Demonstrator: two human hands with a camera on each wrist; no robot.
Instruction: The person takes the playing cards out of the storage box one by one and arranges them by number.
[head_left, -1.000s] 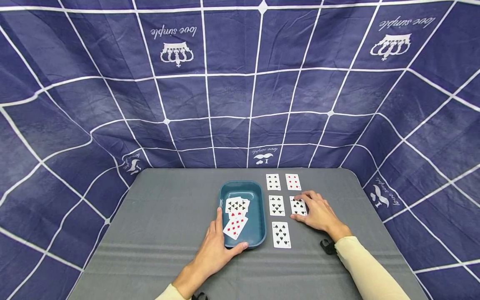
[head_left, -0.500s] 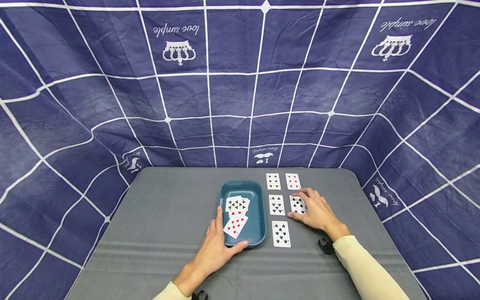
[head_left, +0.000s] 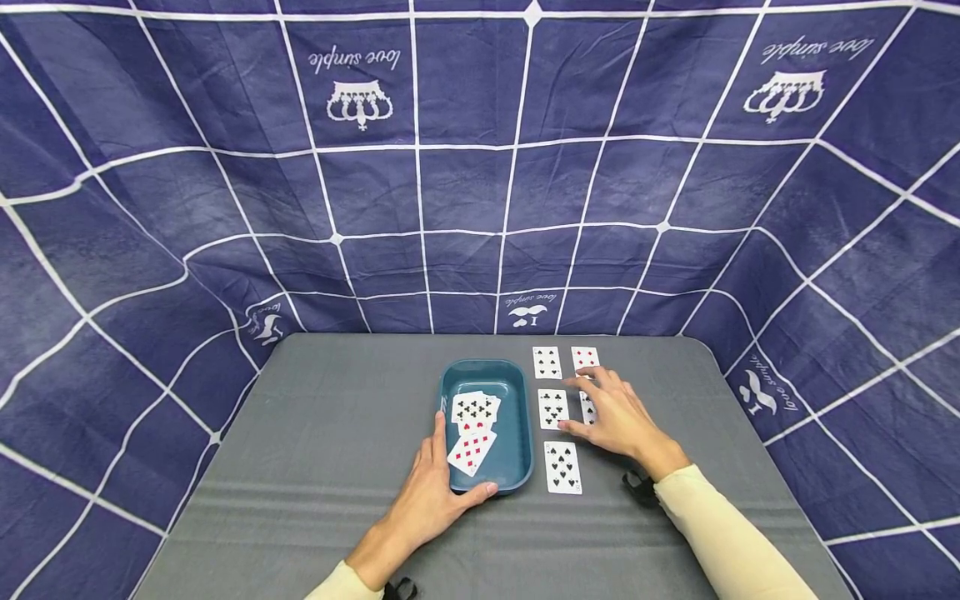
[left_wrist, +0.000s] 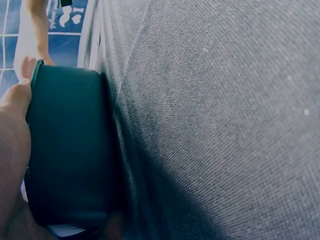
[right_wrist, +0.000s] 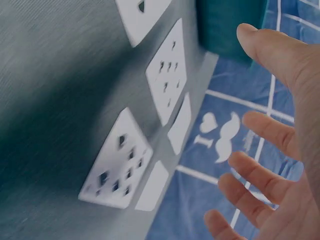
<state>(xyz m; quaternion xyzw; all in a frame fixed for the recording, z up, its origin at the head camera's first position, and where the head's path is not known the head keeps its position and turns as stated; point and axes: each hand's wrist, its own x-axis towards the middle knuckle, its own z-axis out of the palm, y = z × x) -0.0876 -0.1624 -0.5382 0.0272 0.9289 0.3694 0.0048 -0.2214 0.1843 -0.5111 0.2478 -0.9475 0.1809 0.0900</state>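
Note:
My left hand [head_left: 427,492] holds the near left corner of a blue-green tray [head_left: 517,467], thumb over the front rim and fingers along the left wall. Inside, playing cards [head_left: 472,452] lie overlapped in a pile. To the tray's right, my right hand [head_left: 618,417] hovers over the cards with fingers spread and nothing in its grasp. Its fingertips are near a club card [head_left: 553,409]. A spade card [head_left: 588,408] lies partly hidden beneath that hand. In the right wrist view the spade card [right_wrist: 120,165] lies flat on the table, away from the fingers [right_wrist: 267,135].
Another spade card [head_left: 562,467] lies nearest me. At the back are a black-suited card [head_left: 547,362] and a diamond card [head_left: 585,357], partly covered by my fingers. The grey table [head_left: 337,417] meets a blue checked cloth [head_left: 465,192] hung around it.
My right hand has moved left off the spade card, its fingers now reaching over toward the club card. The left hand and tray stay put.

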